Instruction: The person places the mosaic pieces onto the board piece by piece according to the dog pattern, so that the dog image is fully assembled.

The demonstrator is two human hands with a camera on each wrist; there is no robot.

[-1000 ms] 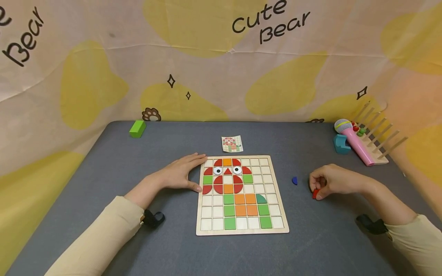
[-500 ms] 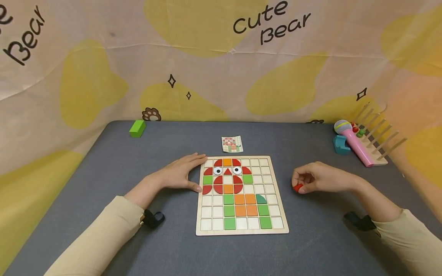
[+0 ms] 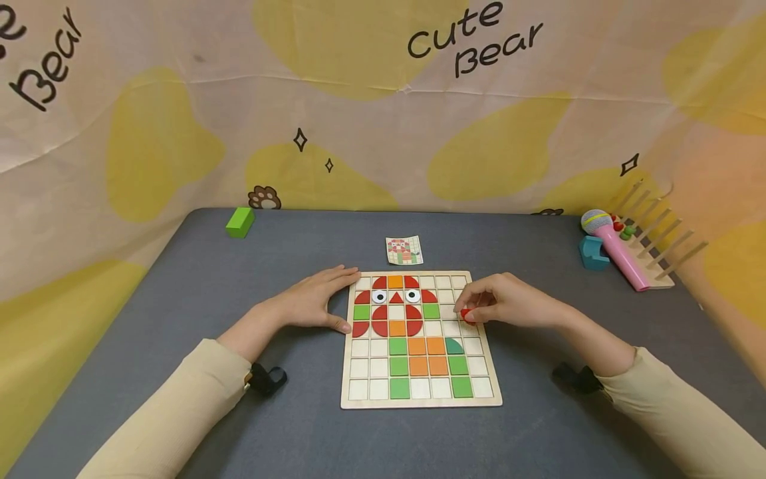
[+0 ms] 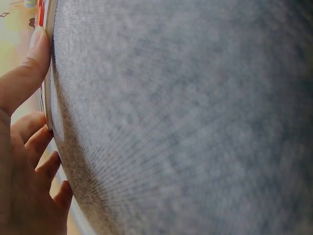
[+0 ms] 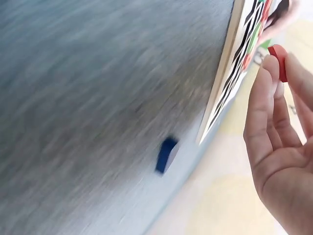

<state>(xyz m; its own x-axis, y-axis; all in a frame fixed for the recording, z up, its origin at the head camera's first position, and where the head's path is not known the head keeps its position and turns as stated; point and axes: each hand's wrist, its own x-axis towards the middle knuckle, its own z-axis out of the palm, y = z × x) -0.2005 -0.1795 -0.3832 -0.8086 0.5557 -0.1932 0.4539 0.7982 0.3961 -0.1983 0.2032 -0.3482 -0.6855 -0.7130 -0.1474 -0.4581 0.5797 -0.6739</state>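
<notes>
1. The right hand [image 3: 509, 305] pinches a small red wooden piece [image 3: 467, 315] between thumb and fingertips, above the right-hand columns of the square wooden grid board [image 3: 421, 400]; whether the piece touches the board cannot be told.
2. The right wrist view shows the red piece [image 5: 279, 61] edge-on at the fingertips [image 5: 270, 68], off the board's edge [image 5: 222, 73], and a small blue piece [image 5: 166, 154] lying on the grey table [image 5: 98, 98]. In the head view the right hand hides that blue piece.
3. The left hand [image 3: 311, 303] lies flat, fingers straight, against the board's left edge, holding nothing.
4. The left wrist view shows the thumb [image 4: 22, 78] pressing the board's rim [image 4: 48, 73]; most of the board is cut off there.
</notes>
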